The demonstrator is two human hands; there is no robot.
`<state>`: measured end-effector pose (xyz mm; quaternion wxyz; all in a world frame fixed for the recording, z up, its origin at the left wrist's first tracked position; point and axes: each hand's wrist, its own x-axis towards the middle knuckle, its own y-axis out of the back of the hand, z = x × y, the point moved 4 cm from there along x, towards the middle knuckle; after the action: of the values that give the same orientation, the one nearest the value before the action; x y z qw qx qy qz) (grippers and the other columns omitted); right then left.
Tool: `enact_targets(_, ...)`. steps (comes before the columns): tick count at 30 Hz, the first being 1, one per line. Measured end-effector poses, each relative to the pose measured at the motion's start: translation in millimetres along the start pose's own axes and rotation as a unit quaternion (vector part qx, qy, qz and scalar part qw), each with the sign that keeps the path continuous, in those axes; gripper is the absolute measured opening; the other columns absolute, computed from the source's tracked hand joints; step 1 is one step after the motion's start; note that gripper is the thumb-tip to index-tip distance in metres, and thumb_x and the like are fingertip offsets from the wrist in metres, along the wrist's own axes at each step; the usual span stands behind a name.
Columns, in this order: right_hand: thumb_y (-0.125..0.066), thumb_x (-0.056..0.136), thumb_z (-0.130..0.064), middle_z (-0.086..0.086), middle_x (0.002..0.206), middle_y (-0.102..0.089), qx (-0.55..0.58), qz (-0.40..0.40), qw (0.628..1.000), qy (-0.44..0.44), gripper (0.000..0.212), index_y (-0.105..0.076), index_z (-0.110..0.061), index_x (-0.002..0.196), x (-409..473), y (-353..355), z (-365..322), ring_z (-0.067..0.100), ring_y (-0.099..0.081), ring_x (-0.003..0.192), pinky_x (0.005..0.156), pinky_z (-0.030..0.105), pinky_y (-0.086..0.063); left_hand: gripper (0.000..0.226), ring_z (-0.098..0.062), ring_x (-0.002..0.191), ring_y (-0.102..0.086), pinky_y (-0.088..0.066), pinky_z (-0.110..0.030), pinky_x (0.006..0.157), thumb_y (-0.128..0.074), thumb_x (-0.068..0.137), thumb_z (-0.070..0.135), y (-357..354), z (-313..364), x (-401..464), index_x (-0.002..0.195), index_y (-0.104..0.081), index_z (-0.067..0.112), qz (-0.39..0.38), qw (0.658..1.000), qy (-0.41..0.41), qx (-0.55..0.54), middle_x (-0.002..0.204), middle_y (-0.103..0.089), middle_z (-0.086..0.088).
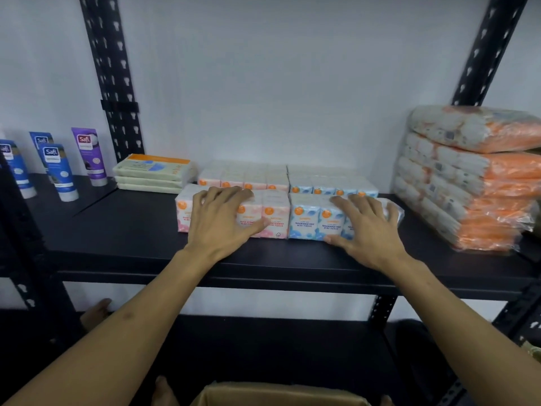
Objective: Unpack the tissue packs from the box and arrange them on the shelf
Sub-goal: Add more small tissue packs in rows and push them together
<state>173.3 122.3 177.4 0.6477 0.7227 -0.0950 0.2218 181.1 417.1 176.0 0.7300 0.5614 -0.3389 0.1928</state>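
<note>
Both hands lie spread, the left hand (221, 221) on the pink pack (272, 218), the right hand (366, 230) on the blue pack (310, 218), their row running left-right along the shelf (123, 238) front.

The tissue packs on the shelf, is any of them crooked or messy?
Nothing stands out. The pink pack and blue pack sit side by side, squared to the shelf edge, with both hands resting on them. Only the orange stack at the right leans a little unevenly.
</note>
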Motion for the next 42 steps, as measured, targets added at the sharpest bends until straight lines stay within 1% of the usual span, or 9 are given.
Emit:
enact_targets(6,-0.062,0.083,-0.07,0.004,0.158,-0.035,-0.017,0.057,0.998,0.008,0.082,-0.033,-0.039,0.152,11,-13,12,0.029,-0.024,0.147,0.117,0.061,-0.01,0.072,-0.02,0.127,-0.05,-0.028,-0.043,0.109,-0.054,0.08,0.08,-12,3,9,0.132,-0.062,0.03,0.002,1.0,-0.011,-0.014,0.14,-0.061,0.006)
enact_targets(12,-0.063,0.082,-0.069,0.006,0.155,-0.039,-0.025,0.07,0.997,0.016,0.081,-0.036,-0.037,0.152,26,-23,20,0.032,-0.029,0.144,0.115,0.062,-0.012,0.072,-0.02,0.127,-0.049,-0.025,-0.042,0.109,-0.054,0.078,0.079,-23,7,21,0.13,-0.061,0.03,-0.007,1.0,0.0,-0.027,0.138,-0.061,0.007)
enact_targets(17,-0.062,0.082,-0.068,0.007,0.155,-0.04,-0.022,0.07,0.997,0.032,0.081,-0.037,-0.036,0.152,33,-25,23,0.032,-0.03,0.143,0.114,0.063,-0.012,0.071,-0.02,0.13,-0.049,-0.023,-0.049,0.116,-0.057,0.076,0.079,-24,4,22,0.127,-0.063,0.03,0.004,0.999,0.019,-0.038,0.137,-0.061,0.006)
enact_targets(21,-0.062,0.083,-0.068,0.007,0.154,-0.042,-0.017,0.091,0.995,0.042,0.078,-0.038,-0.036,0.151,31,-29,24,0.033,-0.032,0.142,0.114,0.064,-0.012,0.069,-0.019,0.128,-0.05,-0.023,-0.051,0.116,-0.058,0.076,0.078,-23,3,21,0.125,-0.065,0.03,0.013,0.999,0.024,-0.04,0.136,-0.063,0.006)
enact_targets(27,-0.06,0.084,-0.069,0.007,0.156,-0.038,-0.023,0.09,0.995,0.044,0.078,-0.034,-0.038,0.152,37,-33,22,0.033,-0.029,0.144,0.114,0.064,-0.01,0.071,-0.019,0.129,-0.048,-0.024,-0.042,0.11,-0.057,0.077,0.079,-27,2,25,0.129,-0.062,0.031,0.003,1.0,0.015,-0.019,0.139,-0.06,0.006)
enact_targets(31,-0.059,0.085,-0.067,0.006,0.158,-0.032,-0.046,0.069,0.996,0.035,0.08,-0.027,-0.039,0.153,44,-36,19,0.033,-0.025,0.146,0.114,0.065,-0.01,0.072,-0.021,0.128,-0.046,-0.025,-0.044,0.108,-0.05,0.081,0.081,-33,0,29,0.133,-0.054,0.031,-0.027,0.999,-0.022,0.022,0.14,-0.055,0.005)
enact_targets(35,-0.054,0.084,-0.068,0.008,0.157,-0.032,-0.039,0.068,0.996,0.041,0.079,-0.029,-0.035,0.152,42,-38,20,0.035,-0.024,0.145,0.115,0.066,-0.009,0.074,-0.022,0.129,-0.045,-0.025,-0.044,0.107,-0.044,0.082,0.081,-34,-1,31,0.135,-0.05,0.03,-0.042,0.998,-0.027,0.038,0.14,-0.053,0.003)
enact_targets(38,-0.046,0.079,-0.072,0.008,0.157,-0.033,-0.026,0.059,0.997,0.034,0.082,-0.03,-0.036,0.152,40,-35,19,0.033,-0.022,0.146,0.116,0.065,-0.005,0.075,-0.023,0.133,-0.044,-0.023,-0.047,0.113,-0.044,0.083,0.081,-31,2,27,0.136,-0.051,0.029,-0.048,0.998,-0.02,0.04,0.143,-0.052,0.0)
enact_targets(42,-0.05,0.079,-0.074,0.008,0.157,-0.032,-0.005,0.058,0.998,0.017,0.083,-0.031,-0.037,0.152,33,-29,15,0.03,-0.016,0.15,0.117,0.065,-0.002,0.078,-0.027,0.146,-0.033,-0.013,-0.051,0.123,-0.053,0.081,0.073,-12,16,17,0.144,-0.046,0.027,-0.034,0.998,-0.027,0.05,0.157,-0.038,-0.008)
